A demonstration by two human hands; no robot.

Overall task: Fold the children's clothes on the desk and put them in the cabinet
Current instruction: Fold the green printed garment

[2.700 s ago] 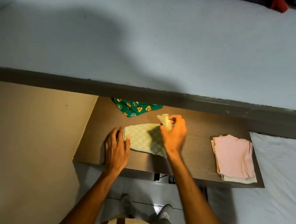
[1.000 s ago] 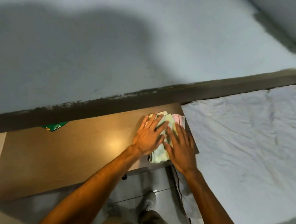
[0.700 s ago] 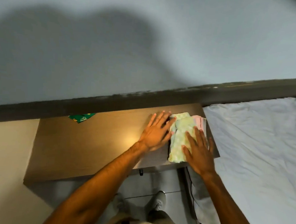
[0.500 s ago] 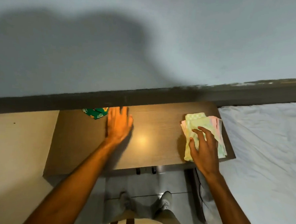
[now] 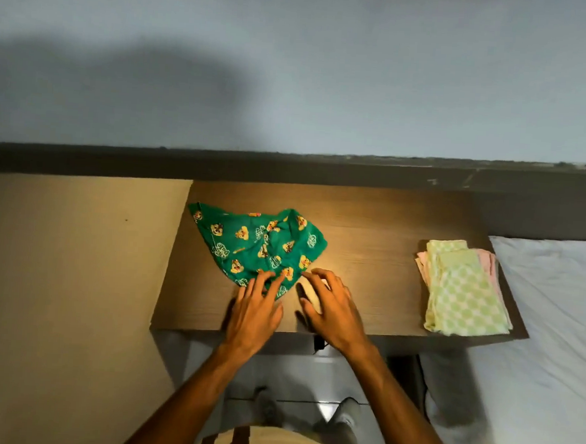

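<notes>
Both hands lie open on the surface (image 5: pixel 370 226): left hand (image 5: pixel 255 308) fingers on the green garment (image 5: pixel 259 243), right hand (image 5: pixel 331 310) empty beside it.

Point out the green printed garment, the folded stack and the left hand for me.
green printed garment (image 5: pixel 259 242), head view, middle of the crumpled cloth.
folded stack (image 5: pixel 462 290), head view, checked top piece.
left hand (image 5: pixel 253 310), head view, back of the hand.
</notes>
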